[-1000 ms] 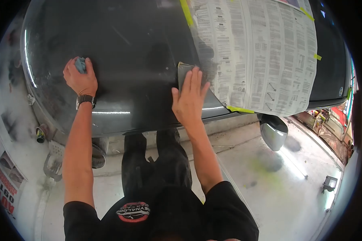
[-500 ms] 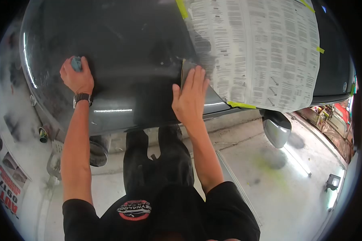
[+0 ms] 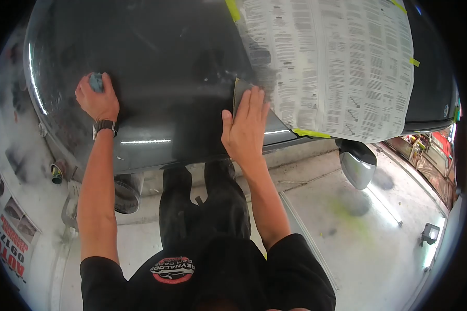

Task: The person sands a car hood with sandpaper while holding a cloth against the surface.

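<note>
Over the dark grey car hood (image 3: 155, 67), my left hand (image 3: 98, 100) has its fingers curled around a blue-grey wad (image 3: 96, 82) that looks like a sponge or cloth. A watch sits on that wrist. My right hand (image 3: 247, 124) lies with fingers stretched along a piece of sandpaper (image 3: 239, 93), holding it down against the hood near the lower edge. The sandpaper's left edge shows past the fingers; the rest is hidden under them. Just right of this hand, printed masking paper (image 3: 342, 72) covers the windshield area, with dusty smudges along its near edge.
Yellow-green tape (image 3: 310, 133) fixes the paper's lower corner. A side mirror (image 3: 358, 164) juts out below it. On the white floor stands a work light (image 3: 429, 234) at the right. A printed banner (image 3: 13, 228) and a can (image 3: 56, 173) are at the left.
Both hands keep their hold and stay in nearly the same places. My left hand sits a touch further left, along with a slight shift of the view.
</note>
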